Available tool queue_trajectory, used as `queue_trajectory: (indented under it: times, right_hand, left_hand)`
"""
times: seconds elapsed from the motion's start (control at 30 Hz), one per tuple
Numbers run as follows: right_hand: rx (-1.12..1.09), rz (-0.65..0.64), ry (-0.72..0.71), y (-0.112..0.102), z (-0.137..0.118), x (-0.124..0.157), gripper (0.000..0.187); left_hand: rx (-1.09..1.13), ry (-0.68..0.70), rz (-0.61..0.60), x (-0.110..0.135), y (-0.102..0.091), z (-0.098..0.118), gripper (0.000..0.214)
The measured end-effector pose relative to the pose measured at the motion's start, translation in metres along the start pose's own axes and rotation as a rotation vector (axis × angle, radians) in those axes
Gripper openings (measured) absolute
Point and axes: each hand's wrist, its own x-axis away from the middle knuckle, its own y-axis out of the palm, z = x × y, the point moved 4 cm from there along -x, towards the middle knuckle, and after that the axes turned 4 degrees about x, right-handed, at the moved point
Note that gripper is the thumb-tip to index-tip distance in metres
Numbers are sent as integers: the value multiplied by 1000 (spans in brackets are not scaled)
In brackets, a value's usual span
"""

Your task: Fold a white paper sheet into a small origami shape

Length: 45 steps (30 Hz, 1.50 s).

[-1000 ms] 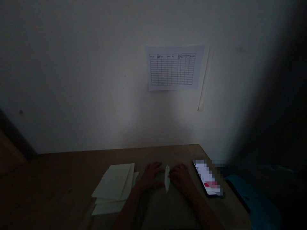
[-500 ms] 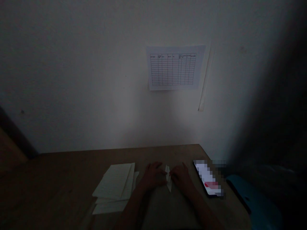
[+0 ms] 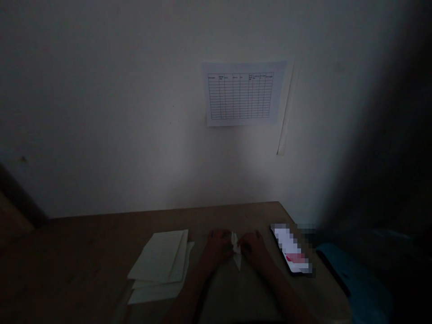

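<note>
A small folded piece of white paper point(image 3: 237, 261), narrow and pointed at its near end, lies on the table between my hands. My left hand point(image 3: 219, 245) has its fingers closed on the paper's left edge. From the other side, my right hand point(image 3: 253, 245) pinches the paper's right edge, with one finger raised. The dim light hides the exact fingertip contact and the finer folds. To the left of my left arm rests a stack of lined paper sheets point(image 3: 158, 258).
A phone point(image 3: 290, 247) with a lit, partly blurred screen lies near the wooden table's point(image 3: 94, 252) right edge. Beyond that edge stands a blue seat point(image 3: 357, 274). On the wall at the back hangs a printed table sheet point(image 3: 241, 94).
My left hand's fingers have drawn in closer around the folded paper, whose upper part looks more spread. The whole view has shifted slightly.
</note>
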Motion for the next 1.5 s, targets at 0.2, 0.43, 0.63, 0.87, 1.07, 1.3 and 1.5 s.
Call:
queue_trajectory:
  times: [0.2,0.43,0.63,0.87,1.07,1.3,1.5]
  right_hand:
    - [12,13,-16,-5,-3,1,24]
    - [52,45,2,-3,-1,-1,18]
    - [114,82,135,1,4,-4,15]
    - [158,113,148,2,2,-3,16]
    - [174,111,140,6,4,-5,19]
    - [198,138,157,6,-4,-6,18]
    - [240,137,165,2,-9,-5,17]
  left_hand:
    - [23,17,10,1,-1,4,13]
    - [10,-35,56,0,-2,2,18]
    - [21,-129,143,-1,-2,0,17]
    - [65,-186,196,-4,6,-5,13]
    - [37,-187,183,-5,4,-1,13]
    - [-16,-184,240,-4,4,5,12]
    - [-17,-169,279,-5,6,3,17]
